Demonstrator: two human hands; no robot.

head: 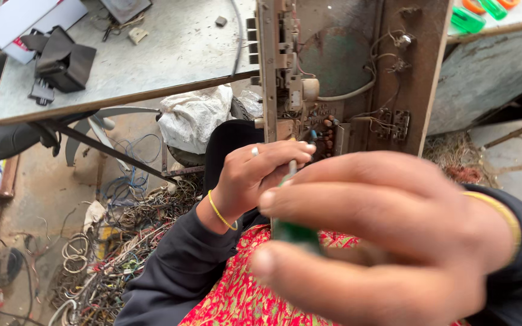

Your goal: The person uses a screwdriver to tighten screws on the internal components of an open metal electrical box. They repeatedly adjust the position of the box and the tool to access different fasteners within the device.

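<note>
Right hand [388, 235] sits very close to the camera, blurred. Its fingers [345, 208] are curled shut around the green handle of a screwdriver [294, 232]; the shaft runs up from there toward the left hand [261, 172].

Left hand fingers are closed in a pinch at the upper end of that shaft, just below the circuit board [321, 130]. Whether they grip the shaft or only steady it, we cannot tell. A ring shows on one finger, a thin yellow bangle at the wrist.

The board sits at the bottom of an old open chassis [339, 66], standing upright and leaning against the edge of the surface [170, 48]. Loose wires and small components hang inside it. The screwdriver tip is at the board, but the contact point is hidden behind the left fingers.

On the surface: a black pouch [61, 60] at far left, a few small bits. More green and orange tool handles [469, 18] lie at top right.

Below: a white bag [191, 118] under the surface edge, and a heap of tangled scrap wire [116, 253] on the floor.
</note>
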